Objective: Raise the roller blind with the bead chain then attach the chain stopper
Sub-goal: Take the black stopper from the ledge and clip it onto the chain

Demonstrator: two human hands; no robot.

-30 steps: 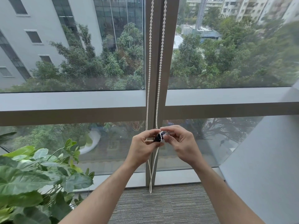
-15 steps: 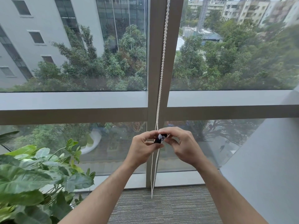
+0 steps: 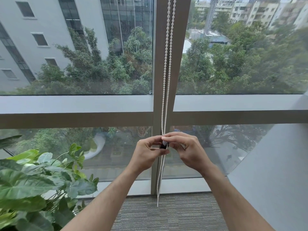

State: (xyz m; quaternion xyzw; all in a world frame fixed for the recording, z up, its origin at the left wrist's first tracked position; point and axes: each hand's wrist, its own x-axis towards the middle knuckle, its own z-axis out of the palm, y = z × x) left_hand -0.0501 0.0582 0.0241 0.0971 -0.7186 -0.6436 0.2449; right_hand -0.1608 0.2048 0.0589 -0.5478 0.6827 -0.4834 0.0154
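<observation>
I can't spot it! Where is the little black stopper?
The chain stopper is pinched between both hands, left hand and right hand, on the bead chain, center frame.

The bead chain (image 3: 167, 64) hangs before the window mullion (image 3: 179, 47), a plant (image 3: 33, 180) at left.

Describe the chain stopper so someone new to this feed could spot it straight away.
Find the vertical window post between the two panes and follow the white bead chain down it. Where the left hand and right hand meet, the chain stopper is pinched between the fingertips. It is small and mostly black, unlike the white beads.
</observation>
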